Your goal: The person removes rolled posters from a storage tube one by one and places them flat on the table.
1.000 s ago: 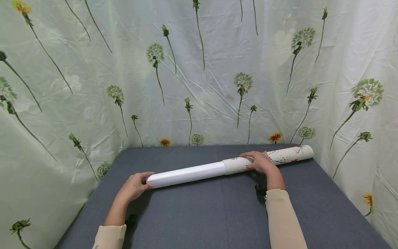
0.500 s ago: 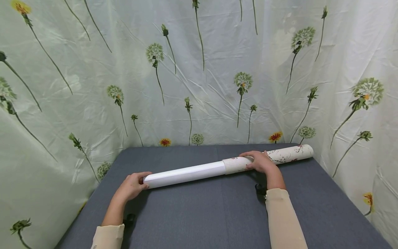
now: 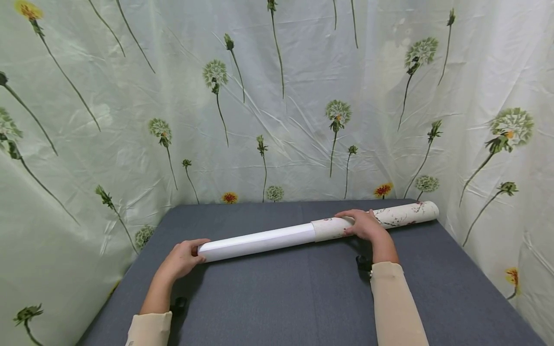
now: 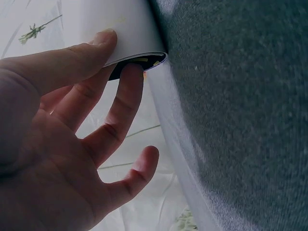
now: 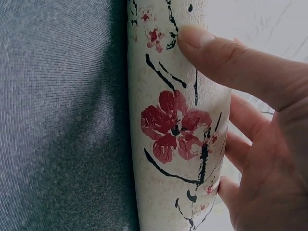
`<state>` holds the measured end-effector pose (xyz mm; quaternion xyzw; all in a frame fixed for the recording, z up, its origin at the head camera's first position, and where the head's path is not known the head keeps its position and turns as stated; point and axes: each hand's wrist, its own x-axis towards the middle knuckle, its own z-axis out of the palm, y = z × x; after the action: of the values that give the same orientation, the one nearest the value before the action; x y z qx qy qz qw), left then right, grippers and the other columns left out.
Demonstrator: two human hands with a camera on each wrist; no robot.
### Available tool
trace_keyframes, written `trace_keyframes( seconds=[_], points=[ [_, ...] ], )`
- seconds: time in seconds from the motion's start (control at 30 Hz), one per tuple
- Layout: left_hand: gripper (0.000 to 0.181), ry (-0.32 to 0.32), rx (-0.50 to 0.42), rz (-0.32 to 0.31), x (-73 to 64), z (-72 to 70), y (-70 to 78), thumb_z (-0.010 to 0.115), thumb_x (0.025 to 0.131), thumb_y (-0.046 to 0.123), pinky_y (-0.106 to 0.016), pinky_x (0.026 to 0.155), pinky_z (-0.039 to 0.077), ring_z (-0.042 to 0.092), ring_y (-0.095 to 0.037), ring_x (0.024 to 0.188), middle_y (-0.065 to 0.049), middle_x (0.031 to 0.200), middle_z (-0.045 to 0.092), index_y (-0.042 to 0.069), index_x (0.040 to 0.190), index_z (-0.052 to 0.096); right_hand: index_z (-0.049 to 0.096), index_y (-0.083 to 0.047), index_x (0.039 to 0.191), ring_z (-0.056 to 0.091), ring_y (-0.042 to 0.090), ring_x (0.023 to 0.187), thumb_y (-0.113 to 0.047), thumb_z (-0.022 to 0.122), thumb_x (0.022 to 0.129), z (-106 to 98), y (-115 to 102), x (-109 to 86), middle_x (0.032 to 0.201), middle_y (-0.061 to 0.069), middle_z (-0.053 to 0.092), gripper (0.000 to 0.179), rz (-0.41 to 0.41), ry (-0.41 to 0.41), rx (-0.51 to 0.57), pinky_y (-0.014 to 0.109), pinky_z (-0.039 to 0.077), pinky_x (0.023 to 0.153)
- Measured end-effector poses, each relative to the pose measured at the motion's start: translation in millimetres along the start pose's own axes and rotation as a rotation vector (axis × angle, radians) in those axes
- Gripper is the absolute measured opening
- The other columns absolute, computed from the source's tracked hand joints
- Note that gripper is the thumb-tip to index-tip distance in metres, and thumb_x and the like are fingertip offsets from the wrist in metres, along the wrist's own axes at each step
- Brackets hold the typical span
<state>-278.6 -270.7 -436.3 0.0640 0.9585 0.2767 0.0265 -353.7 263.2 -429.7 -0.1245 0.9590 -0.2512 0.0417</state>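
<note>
A long white roll point(image 3: 259, 241) lies slanted over the table, its right part inside a wider cream tube point(image 3: 402, 215) printed with red blossoms and dark twigs. At the roll's left end my left hand point(image 3: 182, 258) pinches the rim, thumb on the outside. In the left wrist view, fingertips reach the roll's dark inner face point(image 4: 153, 61), which has small yellowish marks; the little finger stands free. My right hand point(image 3: 362, 225) grips the blossom tube point(image 5: 175, 130) from above near its open left end, thumb on the near side and fingers over the far side.
A dark grey cloth point(image 3: 259, 298) covers the table under the roll and both forearms. Behind and to both sides hangs a pale curtain point(image 3: 285, 115) printed with dandelions. The tube's far right end lies near the table's back right corner.
My left hand has shifted slightly left with the white roll's end, so a little more white shows. The blossom tube and right hand have edged slightly right.
</note>
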Motion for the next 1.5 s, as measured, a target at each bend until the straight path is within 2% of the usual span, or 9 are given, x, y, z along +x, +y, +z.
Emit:
trace_keyframes(
  seconds=[0.3,0.7,1.03,1.3,1.5],
  points=[
    [0.05,0.007,0.009,-0.012,-1.1,-5.2,-6.7,0.075,0.095,0.004,-0.046,0.084,0.057,0.071,-0.029,0.104,-0.026,0.124,0.074,0.0,0.144,0.064,0.068,-0.014,0.143,0.039,0.053,0.151,-0.014,0.086,0.088,0,1,0.3,0.154,0.026,0.056,0.057,0.006,-0.005,0.005,0.076,0.002,0.124],
    [0.05,-0.008,0.005,-0.026,-2.8,-11.3,-12.8,0.075,0.095,0.004,-0.043,0.081,0.055,0.07,-0.027,0.1,-0.026,0.12,0.075,0.0,0.143,0.064,0.068,-0.014,0.143,0.038,0.053,0.152,-0.014,0.085,0.089,-1,1,-0.6,0.155,0.026,0.056,0.057,0.002,-0.004,0.016,0.075,0.0,0.125],
    [0.049,-0.021,-0.006,-0.04,-3.2,-13.7,-16.8,0.074,0.095,0.003,-0.043,0.081,0.057,0.073,-0.03,0.104,-0.027,0.12,0.075,-0.001,0.143,0.064,0.067,-0.014,0.144,0.037,0.054,0.152,-0.016,0.086,0.088,-1,0,-2.0,0.155,0.027,0.054,0.059,0.006,-0.008,0.014,0.076,0.002,0.124],
    [0.049,-0.02,-0.02,-0.064,-6.5,-17.4,-16.3,0.074,0.095,0.002,-0.044,0.083,0.057,0.072,-0.032,0.106,-0.029,0.123,0.073,-0.001,0.143,0.063,0.068,-0.013,0.142,0.041,0.053,0.15,-0.014,0.086,0.088,2,2,-0.9,0.153,0.027,0.057,0.058,-0.014,0.011,0.008,0.076,0.003,0.124],
    [0.05,-0.024,-0.011,-0.053,-8.1,-21.2,-21.8,0.075,0.096,0.004,-0.045,0.084,0.056,0.072,-0.031,0.106,-0.028,0.124,0.074,0.0,0.144,0.063,0.068,-0.012,0.143,0.041,0.053,0.149,-0.013,0.085,0.088,2,4,-0.4,0.153,0.027,0.058,0.058,-0.022,0.014,0.0,0.077,0.004,0.123]
  ],
)
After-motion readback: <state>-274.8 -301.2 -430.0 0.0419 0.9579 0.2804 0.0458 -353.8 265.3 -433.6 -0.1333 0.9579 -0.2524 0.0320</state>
